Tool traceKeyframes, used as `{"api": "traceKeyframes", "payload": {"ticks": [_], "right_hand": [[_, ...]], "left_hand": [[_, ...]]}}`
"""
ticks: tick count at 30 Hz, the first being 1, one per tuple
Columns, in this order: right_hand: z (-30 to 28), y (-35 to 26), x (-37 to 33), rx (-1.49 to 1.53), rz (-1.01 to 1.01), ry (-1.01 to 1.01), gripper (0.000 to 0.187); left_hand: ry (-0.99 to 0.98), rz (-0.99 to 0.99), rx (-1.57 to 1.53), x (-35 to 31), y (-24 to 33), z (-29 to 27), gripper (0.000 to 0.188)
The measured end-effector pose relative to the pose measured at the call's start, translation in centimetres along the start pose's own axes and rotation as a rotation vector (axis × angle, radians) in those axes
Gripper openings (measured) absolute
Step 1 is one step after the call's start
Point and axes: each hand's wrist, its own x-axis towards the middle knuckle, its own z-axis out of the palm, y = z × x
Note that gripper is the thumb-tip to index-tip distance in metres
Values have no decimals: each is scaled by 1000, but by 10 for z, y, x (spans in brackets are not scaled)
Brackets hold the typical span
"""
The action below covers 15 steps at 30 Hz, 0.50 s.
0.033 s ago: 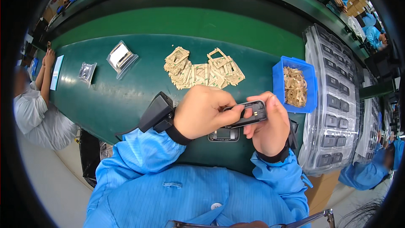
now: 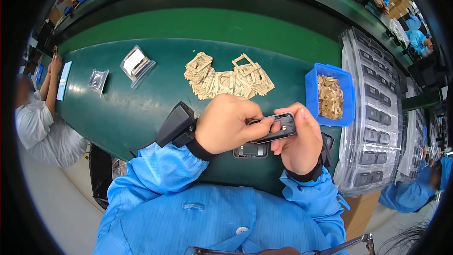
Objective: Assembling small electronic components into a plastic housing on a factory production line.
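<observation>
A small dark grey device housing (image 2: 282,131), open side up with small gold contacts showing inside, is held tilted above the table. My right hand (image 2: 304,137) grips its right end, thumb along the far edge and fingers beneath. At its left end, my left hand (image 2: 229,123) is closed, thumb and forefinger pinching at the housing; whether a smaller piece sits between them is hidden. Below lies a second grey housing (image 2: 251,151) on the green table, partly covered by my hands. Beyond them, tan rectangular adhesive frames (image 2: 224,81) lie in a heap.
On the right, a blue bin (image 2: 349,89) holds tan paper scraps (image 2: 330,97), beside stacked clear trays (image 2: 349,160) of dark housings. Two clear plastic bags (image 2: 137,66) (image 2: 98,80) with parts lie left. A co-worker's arm (image 2: 53,82) rests at the table's left end, near a light blue sheet (image 2: 64,80).
The held housing and my right hand have shifted very slightly to the left. Both hands keep the same grip.
</observation>
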Motion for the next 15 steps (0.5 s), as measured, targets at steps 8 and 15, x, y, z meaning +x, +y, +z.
{"api": "traceKeyframes", "payload": {"ticks": [8, 15], "right_hand": [[2, 7, -3, -339, 14, -66, 27], [0, -23, -48, -1242, -1020, -203, 30]], "left_hand": [[-65, 164, 315, 1, 8, 2, 38], [-379, -173, -356, -9, 3, 0, 47]]}}
